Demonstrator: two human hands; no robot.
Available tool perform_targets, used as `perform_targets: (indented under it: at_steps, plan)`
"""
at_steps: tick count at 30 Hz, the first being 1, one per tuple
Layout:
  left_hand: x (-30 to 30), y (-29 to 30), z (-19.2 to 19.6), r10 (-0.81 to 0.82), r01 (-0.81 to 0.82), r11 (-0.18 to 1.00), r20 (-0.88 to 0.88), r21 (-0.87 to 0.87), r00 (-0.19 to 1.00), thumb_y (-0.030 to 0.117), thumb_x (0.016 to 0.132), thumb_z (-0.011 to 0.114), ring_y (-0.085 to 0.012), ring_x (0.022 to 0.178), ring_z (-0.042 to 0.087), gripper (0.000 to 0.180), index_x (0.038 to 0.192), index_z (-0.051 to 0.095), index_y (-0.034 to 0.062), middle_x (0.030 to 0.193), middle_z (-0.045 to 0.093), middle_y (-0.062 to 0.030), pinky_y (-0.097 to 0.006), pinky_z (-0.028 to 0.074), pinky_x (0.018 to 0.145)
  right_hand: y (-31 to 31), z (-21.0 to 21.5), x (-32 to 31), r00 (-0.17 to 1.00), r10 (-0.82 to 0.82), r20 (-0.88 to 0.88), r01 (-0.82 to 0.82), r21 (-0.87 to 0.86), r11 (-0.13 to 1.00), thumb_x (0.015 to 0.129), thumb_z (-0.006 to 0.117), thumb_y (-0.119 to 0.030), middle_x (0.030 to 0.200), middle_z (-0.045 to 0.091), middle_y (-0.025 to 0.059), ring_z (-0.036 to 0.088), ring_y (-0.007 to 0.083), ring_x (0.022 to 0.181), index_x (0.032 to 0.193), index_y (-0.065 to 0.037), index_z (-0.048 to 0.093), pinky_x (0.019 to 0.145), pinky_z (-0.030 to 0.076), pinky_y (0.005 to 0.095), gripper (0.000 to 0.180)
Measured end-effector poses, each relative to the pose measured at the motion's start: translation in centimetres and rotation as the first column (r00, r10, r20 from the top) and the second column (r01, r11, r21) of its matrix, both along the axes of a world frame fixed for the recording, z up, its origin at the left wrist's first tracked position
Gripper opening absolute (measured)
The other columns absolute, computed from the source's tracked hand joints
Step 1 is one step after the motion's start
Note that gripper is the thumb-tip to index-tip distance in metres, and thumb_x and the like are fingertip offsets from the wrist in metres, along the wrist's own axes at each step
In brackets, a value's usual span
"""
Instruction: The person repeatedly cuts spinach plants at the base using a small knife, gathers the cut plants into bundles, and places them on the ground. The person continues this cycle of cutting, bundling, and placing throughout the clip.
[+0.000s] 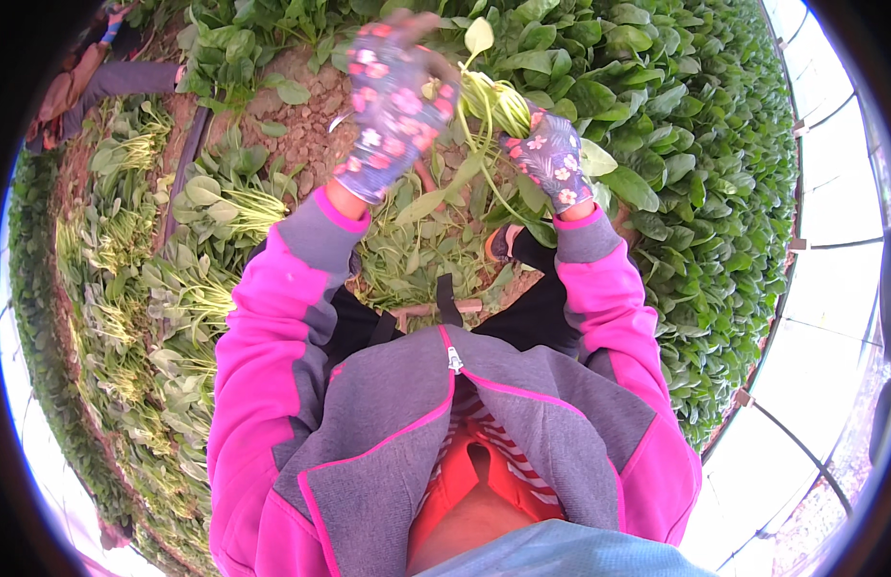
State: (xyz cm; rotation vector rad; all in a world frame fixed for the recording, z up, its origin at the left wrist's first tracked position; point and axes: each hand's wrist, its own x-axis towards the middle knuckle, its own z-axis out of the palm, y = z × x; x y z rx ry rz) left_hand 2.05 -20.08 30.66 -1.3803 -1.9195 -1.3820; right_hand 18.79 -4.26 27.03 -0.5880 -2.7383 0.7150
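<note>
The right hand (551, 159) is gripping a leafy bunch (489, 106), stems running upright; the left hand (393, 106), fingers curled, is touching it from beside; cut bunches (224, 207) are lying leftward.

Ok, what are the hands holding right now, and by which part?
The right hand grips a bunch of leafy greens around its pale stems, low down. The left hand touches the bunch's upper part; whether it grips cannot be told.
</note>
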Motion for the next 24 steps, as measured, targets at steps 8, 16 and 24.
perform_targets:
  at_steps: [8,16,24]
  plan:
    - [-3.7,-1.8,0.2,-0.112,0.133,0.991,0.455,-0.014,0.883,0.017,0.078,0.073,-0.0255,0.109,0.056,0.018,0.093,0.069,0.0067,0.121,0.058,-0.0107,-0.035,0.043,0.094,1.9,0.8,0.7,0.976,-0.131,-0.176,-0.113,-0.916,0.385,0.078,0.064,-0.003,0.078,0.065,0.0053,0.054,0.0083,0.049,0.115,-0.005,0.062,0.045,0.041,0.0206,0.037]
    - [-1.5,-0.5,1.9,-0.446,0.435,0.893,0.371,0.118,0.814,0.025,0.075,0.080,-0.0218,0.119,0.050,0.055,0.124,0.058,0.0100,0.136,0.046,-0.0095,-0.036,0.039,0.102,0.7,-0.2,-0.2,0.965,-0.032,-0.262,-0.218,-0.862,0.458,0.079,0.070,-0.003,0.109,0.064,0.0070,0.062,0.0123,0.089,0.123,0.002,0.054,0.078,0.051,0.0268,0.047]
    - [-2.2,-0.9,2.3,-0.593,0.558,0.780,0.617,0.283,0.517,0.021,0.091,0.063,-0.0196,0.120,0.050,0.031,0.118,0.063,0.0065,0.117,0.062,-0.0073,-0.032,0.041,0.099,0.1,2.0,-0.2,0.968,0.061,-0.245,-0.251,-0.908,0.336,0.078,0.077,-0.014,0.111,0.064,0.0038,0.061,0.0105,0.094,0.124,-0.004,0.056,0.085,0.049,0.0274,0.051]
